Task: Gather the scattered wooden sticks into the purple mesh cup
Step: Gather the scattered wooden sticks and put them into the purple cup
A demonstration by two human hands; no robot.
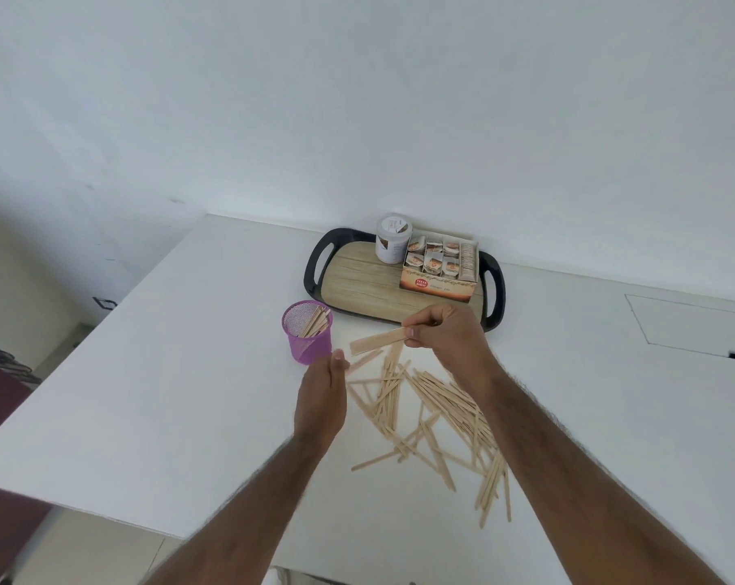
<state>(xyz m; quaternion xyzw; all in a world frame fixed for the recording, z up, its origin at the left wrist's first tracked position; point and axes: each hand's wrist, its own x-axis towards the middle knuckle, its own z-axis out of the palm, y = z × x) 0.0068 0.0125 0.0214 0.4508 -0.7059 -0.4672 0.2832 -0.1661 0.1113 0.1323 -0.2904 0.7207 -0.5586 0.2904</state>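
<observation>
Head view, right hand [441,331] pinching wooden sticks [376,341], left hand [321,399] open, fingers straight, beside purple mesh cup [307,337]

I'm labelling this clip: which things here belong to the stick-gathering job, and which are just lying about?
Job: purple mesh cup; scattered sticks; stick bundle pinched by right hand.
Lying about: tray; white jar; tea-bag box.

The purple mesh cup [307,337] is standing upright; several pale wooden sticks [315,322] are leaning inside it, toward its right rim; a small flat bundle of sticks [376,340] is being pinched by the right hand [446,335] just right of the cup, lying almost level; the scattered sticks [437,411], thin and flat, are lying crossed and overlapping nearer the person.
</observation>
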